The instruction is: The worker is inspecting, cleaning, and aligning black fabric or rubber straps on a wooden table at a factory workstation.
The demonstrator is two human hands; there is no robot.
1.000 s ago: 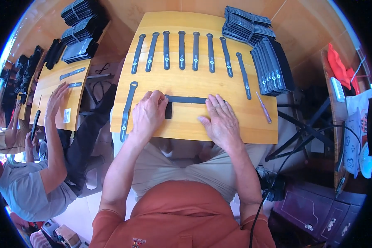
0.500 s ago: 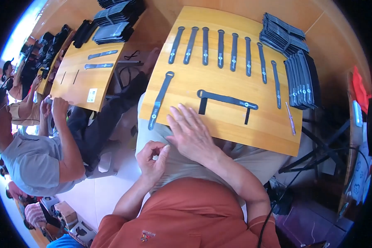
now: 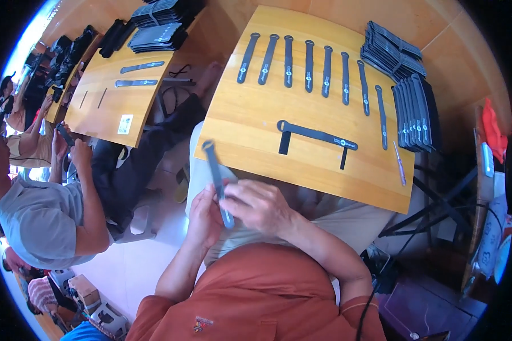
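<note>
A dark grey strap [image 3: 211, 159] with a looped end stands up over my lap, just off the table's near left edge. My left hand [image 3: 205, 215] grips its lower part from the left. Against its right side, the slightly blurred fingers of my right hand [image 3: 261, 206] are closed on it, hiding its middle. Another strap [image 3: 318, 135] lies crosswise on the wooden table [image 3: 239, 113], over two short black strips, one strip [image 3: 284, 143] near its looped end and the other strip [image 3: 343, 158] near its printed end.
Several straps [image 3: 309, 67] lie in a spread row along the table's far side. Bundled straps [image 3: 391, 51] and a fanned stack [image 3: 414, 112] stand at the right edge, near a thin purple-handled tool [image 3: 400, 165]. A co-worker [image 3: 51, 216] sits at the left table.
The strap that lay at the table's left has been picked up and brought over my lap. My right hand has drawn back from the table toward my left hand.
</note>
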